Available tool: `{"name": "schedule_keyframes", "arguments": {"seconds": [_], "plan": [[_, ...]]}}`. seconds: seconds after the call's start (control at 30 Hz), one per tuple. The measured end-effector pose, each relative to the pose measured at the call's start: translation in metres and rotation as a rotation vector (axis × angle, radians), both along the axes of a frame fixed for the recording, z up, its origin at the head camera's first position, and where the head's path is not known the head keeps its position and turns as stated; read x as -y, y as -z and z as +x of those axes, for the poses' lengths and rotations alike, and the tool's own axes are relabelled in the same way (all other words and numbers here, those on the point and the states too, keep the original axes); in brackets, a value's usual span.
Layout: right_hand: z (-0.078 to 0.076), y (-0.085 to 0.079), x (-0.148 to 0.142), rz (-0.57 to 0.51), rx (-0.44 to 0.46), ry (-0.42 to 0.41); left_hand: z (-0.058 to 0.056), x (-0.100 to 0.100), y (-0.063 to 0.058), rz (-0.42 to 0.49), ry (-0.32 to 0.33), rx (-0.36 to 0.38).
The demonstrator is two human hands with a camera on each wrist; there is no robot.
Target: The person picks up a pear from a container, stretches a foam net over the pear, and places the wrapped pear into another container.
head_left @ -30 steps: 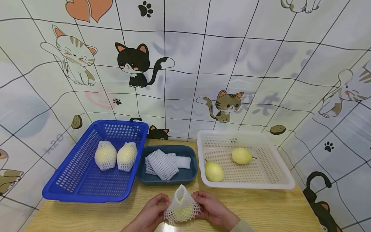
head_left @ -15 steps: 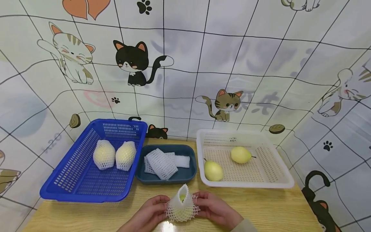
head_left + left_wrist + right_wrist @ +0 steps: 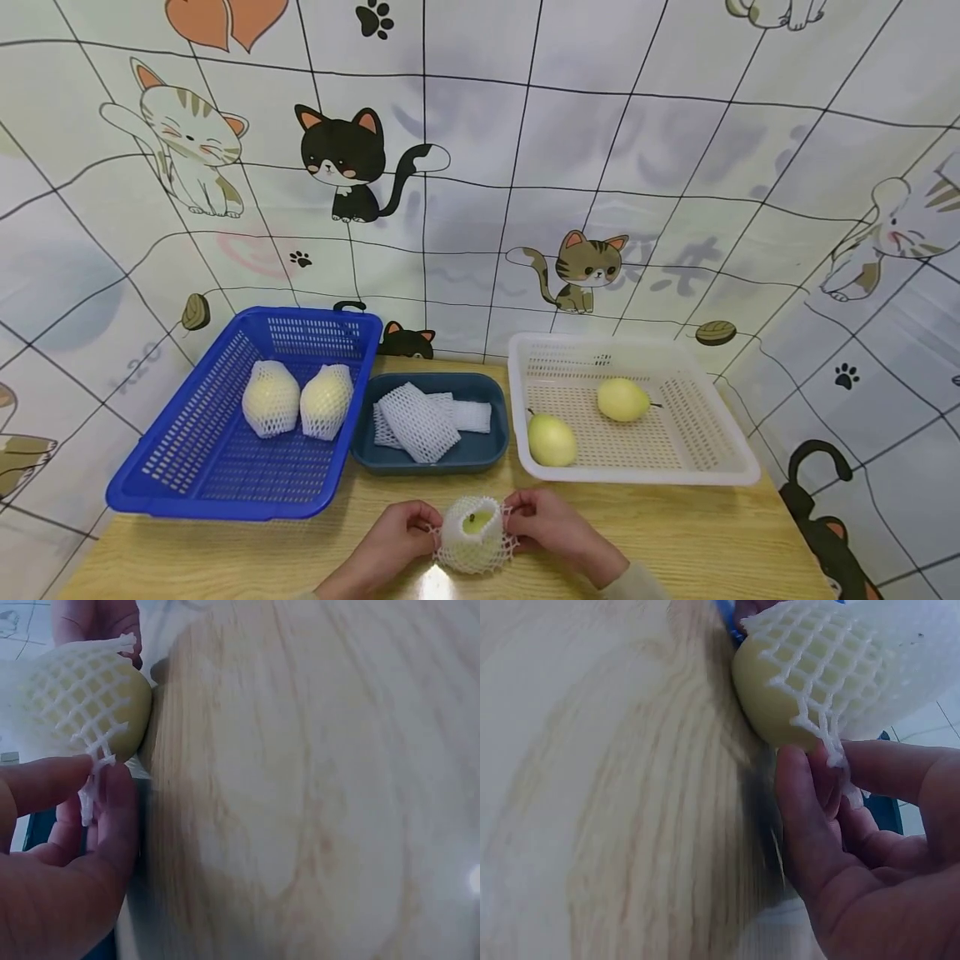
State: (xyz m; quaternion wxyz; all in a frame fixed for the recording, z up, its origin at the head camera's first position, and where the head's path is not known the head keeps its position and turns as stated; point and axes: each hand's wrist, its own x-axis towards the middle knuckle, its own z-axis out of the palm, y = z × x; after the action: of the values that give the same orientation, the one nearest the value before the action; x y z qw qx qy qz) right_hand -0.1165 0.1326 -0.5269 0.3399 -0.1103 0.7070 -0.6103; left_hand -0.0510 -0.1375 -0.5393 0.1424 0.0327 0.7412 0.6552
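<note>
A pale yellow pear [image 3: 476, 523] stands on the wooden table inside a white foam net sleeve [image 3: 459, 542], its stem showing through the sleeve's top opening. My left hand [image 3: 397, 542] pinches the lower edge of the sleeve between thumb and finger on the left side. On the opposite side my right hand [image 3: 558, 533] pinches the same edge. In the left wrist view the netting stretches over the pear [image 3: 135, 712], whose lower part is bare. The right wrist view shows the sleeve's edge [image 3: 832, 750] pulled outward between thumb and forefinger.
A blue basket [image 3: 225, 500] at the left holds two net-covered pears [image 3: 272, 400]. Behind the hands a dark teal tray [image 3: 431, 467] holds several folded foam net sleeves [image 3: 420, 421]. At the right, a white basket [image 3: 637, 475] contains two bare pears [image 3: 551, 440].
The sleeve's pointed top has come down and widened around the pear's stem. Both hands stay at its sides, still pinching the lower edge.
</note>
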Motion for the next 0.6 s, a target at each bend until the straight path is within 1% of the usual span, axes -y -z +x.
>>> {"name": "schedule_keyframes", "arguments": {"seconds": [0.1,0.2,0.27,0.37,0.5,0.6], "plan": [[0.002,0.001,0.002,0.049,-0.066,-0.002,-0.002,0.0,-0.002,-0.062,0.008,-0.032],[0.003,0.0,0.004,0.099,-0.15,-0.011,-0.003,0.0,-0.003,-0.166,0.017,-0.095],[0.004,0.0,0.005,0.14,-0.212,-0.02,-0.003,-0.001,-0.005,-0.237,0.022,-0.15],[0.004,0.0,0.008,0.215,-0.33,-0.037,-0.006,-0.004,-0.006,-0.343,0.021,-0.249],[0.002,0.002,0.013,0.325,-0.511,-0.044,-0.01,-0.007,-0.005,-0.477,-0.009,-0.373],[0.001,0.002,0.016,0.385,-0.588,-0.035,-0.014,-0.009,-0.005,-0.566,-0.045,-0.444]]}}
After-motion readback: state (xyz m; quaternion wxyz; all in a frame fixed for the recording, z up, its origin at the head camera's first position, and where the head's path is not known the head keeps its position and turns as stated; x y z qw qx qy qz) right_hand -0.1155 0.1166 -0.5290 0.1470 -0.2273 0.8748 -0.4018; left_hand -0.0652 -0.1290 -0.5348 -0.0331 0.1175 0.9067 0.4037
